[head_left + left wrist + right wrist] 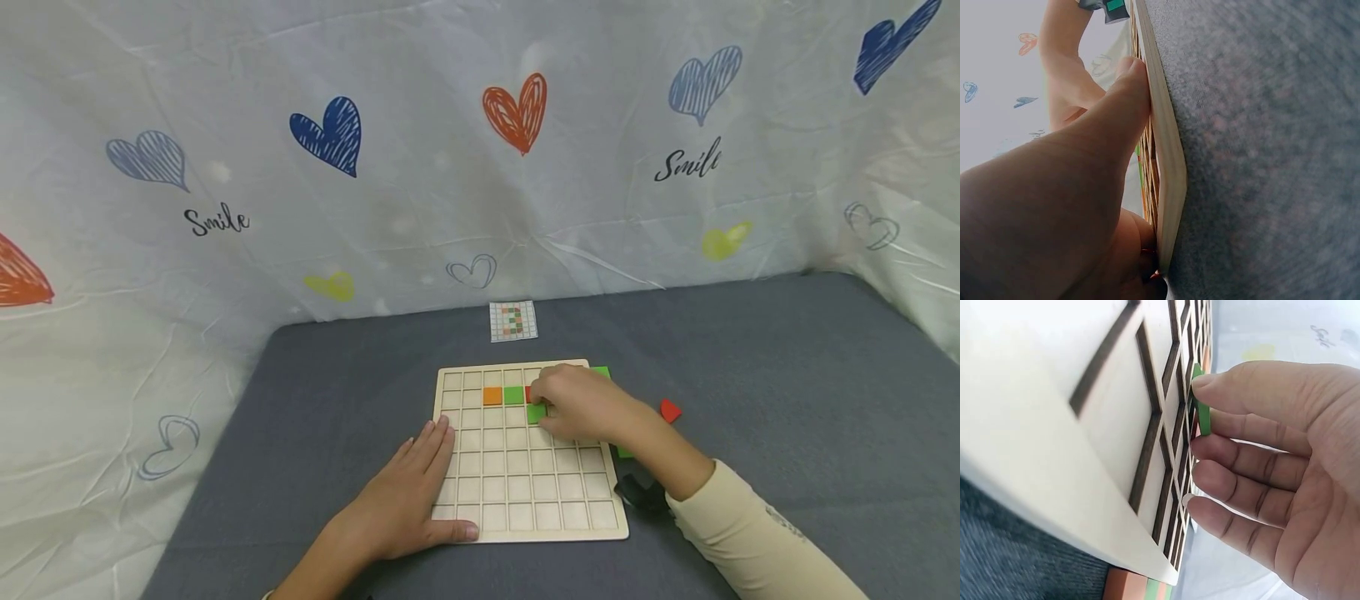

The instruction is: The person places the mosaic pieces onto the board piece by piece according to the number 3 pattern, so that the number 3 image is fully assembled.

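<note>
Where the backdrop [420, 208] bears writing: "Smile" reads twice, in black script.
Gridded board [495, 463]: on the tabletop [360, 367]; cells hold an orange tile [492, 396], a green tile [513, 396] and a partly hidden red tile [528, 394].
Right hand [585, 406]: thumb and fingers pinch a second green tile [1203, 412] at the board.
Left hand [405, 492]: fingers straight, resting on the board's edge.

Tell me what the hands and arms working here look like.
They are a person's: the left hand and right hand show no gloves. A cream sleeve with a small dark marking ends short of the right hand; near that hand sits a black device with a green patch.
</note>
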A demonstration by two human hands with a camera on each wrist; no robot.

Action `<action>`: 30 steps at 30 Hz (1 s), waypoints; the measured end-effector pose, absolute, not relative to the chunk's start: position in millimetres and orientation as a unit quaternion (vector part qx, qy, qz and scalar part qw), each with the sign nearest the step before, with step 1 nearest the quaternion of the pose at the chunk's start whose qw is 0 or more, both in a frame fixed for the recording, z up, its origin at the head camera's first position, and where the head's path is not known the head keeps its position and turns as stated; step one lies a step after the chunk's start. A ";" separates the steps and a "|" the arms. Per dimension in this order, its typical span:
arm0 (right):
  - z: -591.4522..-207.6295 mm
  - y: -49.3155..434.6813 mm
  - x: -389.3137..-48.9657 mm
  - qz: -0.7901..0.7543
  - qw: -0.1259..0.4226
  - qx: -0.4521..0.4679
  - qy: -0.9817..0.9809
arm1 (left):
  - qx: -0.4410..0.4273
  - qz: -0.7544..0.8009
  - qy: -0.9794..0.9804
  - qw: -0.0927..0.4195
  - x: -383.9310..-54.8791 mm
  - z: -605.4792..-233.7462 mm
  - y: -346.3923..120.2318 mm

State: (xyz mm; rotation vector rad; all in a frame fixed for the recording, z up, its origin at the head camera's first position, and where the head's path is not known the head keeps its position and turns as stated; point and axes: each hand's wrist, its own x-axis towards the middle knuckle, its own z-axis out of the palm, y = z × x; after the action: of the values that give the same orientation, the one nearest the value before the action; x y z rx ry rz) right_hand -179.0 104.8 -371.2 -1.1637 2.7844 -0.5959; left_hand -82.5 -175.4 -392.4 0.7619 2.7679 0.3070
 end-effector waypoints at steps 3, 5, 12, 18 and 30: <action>-371.7 104.7 -178.9 -0.193 0.035 -0.378 0.905 | 0.262 0.105 0.951 0.124 -82.3 -392.6 -175.3; -371.9 104.9 -178.7 -0.194 0.036 -0.377 0.905 | 0.262 0.104 0.951 0.122 -82.1 -392.4 -175.3; -372.1 106.7 -178.1 -0.197 0.036 -0.376 0.905 | 0.261 0.105 0.951 0.127 -81.8 -391.6 -174.8; -374.4 112.5 -178.7 -0.202 0.031 -0.380 0.902 | 0.259 0.102 0.951 0.132 -82.2 -392.6 -175.2; -374.8 128.9 -180.7 -0.191 0.021 -0.364 0.912 | 0.259 0.105 0.951 0.134 -82.3 -391.6 -175.3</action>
State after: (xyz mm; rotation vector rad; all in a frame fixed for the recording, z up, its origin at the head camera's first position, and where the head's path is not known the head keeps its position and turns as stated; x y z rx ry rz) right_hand -180.7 128.9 -374.8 -1.1267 2.8254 -0.5912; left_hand -82.3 -175.3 -391.6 0.7500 2.7558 0.3031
